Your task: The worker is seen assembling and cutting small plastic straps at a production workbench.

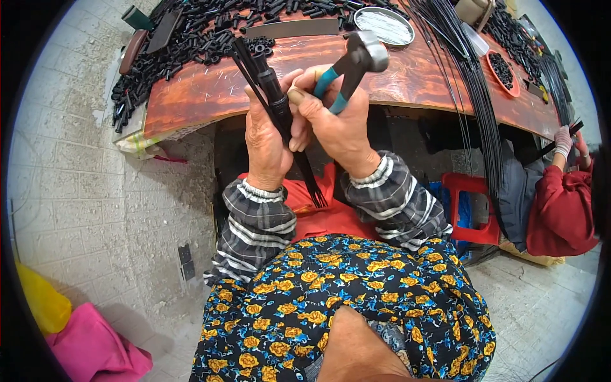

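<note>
My left hand (264, 143) is closed around a dark ribbed plastic tube (272, 86) and a bundle of thin black rods (310, 181). The rods run alongside the tube at the top and hang below my hands, their lower ends fanning out. In my right hand (347, 130) is a pair of end-cutting pincers (369, 54) with teal grips, the metal head pointing up and away. My right thumb and fingers also press at the tube's side, close to my left fingers. What lies between the fingertips is too small to make out.
Loose black plastic parts (197, 38) cover the far side of the wood-patterned table (191, 95). A round metal tray (385, 27) holds thin white pieces. Long black rods (474, 95) overhang the edge. Right: a red bowl (503, 73), a red stool (455, 210), and a person in red sleeves (563, 207).
</note>
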The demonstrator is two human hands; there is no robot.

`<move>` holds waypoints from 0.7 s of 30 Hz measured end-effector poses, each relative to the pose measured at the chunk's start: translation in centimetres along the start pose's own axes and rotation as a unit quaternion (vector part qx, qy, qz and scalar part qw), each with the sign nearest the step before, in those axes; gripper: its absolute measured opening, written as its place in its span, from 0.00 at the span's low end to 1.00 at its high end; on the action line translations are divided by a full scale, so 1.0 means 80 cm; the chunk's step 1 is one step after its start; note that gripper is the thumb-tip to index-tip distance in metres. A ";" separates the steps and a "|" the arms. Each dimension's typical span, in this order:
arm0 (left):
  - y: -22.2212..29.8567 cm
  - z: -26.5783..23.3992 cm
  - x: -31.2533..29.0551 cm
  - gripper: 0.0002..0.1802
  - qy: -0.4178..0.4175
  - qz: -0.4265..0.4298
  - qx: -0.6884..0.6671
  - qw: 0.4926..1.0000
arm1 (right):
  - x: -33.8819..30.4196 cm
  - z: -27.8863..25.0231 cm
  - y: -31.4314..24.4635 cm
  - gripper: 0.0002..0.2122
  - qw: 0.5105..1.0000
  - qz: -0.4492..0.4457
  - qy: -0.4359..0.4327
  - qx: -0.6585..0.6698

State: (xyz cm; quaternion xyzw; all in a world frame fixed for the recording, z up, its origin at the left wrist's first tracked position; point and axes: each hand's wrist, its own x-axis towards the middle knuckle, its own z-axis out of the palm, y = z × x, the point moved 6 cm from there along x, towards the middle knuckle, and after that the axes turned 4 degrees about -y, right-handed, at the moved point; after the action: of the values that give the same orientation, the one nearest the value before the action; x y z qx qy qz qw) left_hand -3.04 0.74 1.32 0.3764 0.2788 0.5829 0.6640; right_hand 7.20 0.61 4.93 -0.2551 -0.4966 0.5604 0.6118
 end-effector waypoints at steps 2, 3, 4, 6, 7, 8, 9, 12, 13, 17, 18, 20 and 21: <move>-0.003 0.006 0.004 0.47 -0.059 -0.021 -0.051 0.997 | 0.009 -0.007 -0.002 0.04 0.999 0.018 -0.023 0.023; 0.001 0.008 0.003 0.49 -0.072 -0.014 -0.032 0.997 | 0.014 -0.006 -0.003 0.05 0.998 0.018 -0.060 0.010; 0.001 0.008 0.002 0.49 -0.072 -0.016 -0.032 0.997 | 0.018 -0.006 -0.001 0.05 0.995 0.019 -0.096 -0.003; 0.003 0.004 0.001 0.50 -0.055 -0.004 -0.019 0.998 | 0.019 -0.013 0.000 0.06 0.994 0.018 -0.106 -0.026; 0.004 0.002 0.001 0.50 -0.055 -0.005 -0.019 0.998 | 0.019 -0.019 -0.002 0.06 0.992 0.027 -0.096 -0.081; 0.004 0.000 0.002 0.51 -0.058 -0.008 -0.013 0.998 | 0.018 -0.027 -0.004 0.07 0.986 0.036 -0.086 -0.136; 0.004 -0.002 0.003 0.52 -0.062 -0.011 -0.007 0.998 | 0.015 -0.042 -0.001 0.09 0.959 0.081 -0.074 -0.262; 0.006 -0.007 0.003 0.53 -0.068 -0.029 -0.022 0.997 | 0.002 -0.046 -0.037 0.09 0.770 -0.019 -0.147 -0.620; 0.007 -0.011 0.001 0.50 -0.038 -0.024 -0.004 0.999 | -0.002 -0.054 -0.040 0.09 0.771 -0.017 -0.146 -0.619; 0.005 -0.012 0.001 0.50 -0.061 -0.038 -0.024 0.997 | -0.008 -0.055 -0.040 0.10 0.684 -0.056 -0.171 -0.707; 0.004 -0.008 0.001 0.52 -0.056 -0.044 -0.021 0.997 | -0.005 -0.055 -0.038 0.10 0.646 -0.043 -0.180 -0.741; 0.005 -0.006 0.000 0.53 -0.049 -0.047 -0.016 0.998 | 0.003 -0.051 -0.040 0.11 0.635 -0.042 -0.194 -0.746; 0.003 -0.008 -0.001 0.53 -0.048 -0.054 -0.024 0.997 | 0.004 -0.049 -0.039 0.13 0.623 -0.042 -0.208 -0.753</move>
State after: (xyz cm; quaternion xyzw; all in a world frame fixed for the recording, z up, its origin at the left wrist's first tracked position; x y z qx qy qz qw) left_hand -3.69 0.78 1.18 0.3728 0.2524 0.5340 0.7157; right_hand 12.02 1.17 6.23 -0.4822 -0.8692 0.0032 0.1096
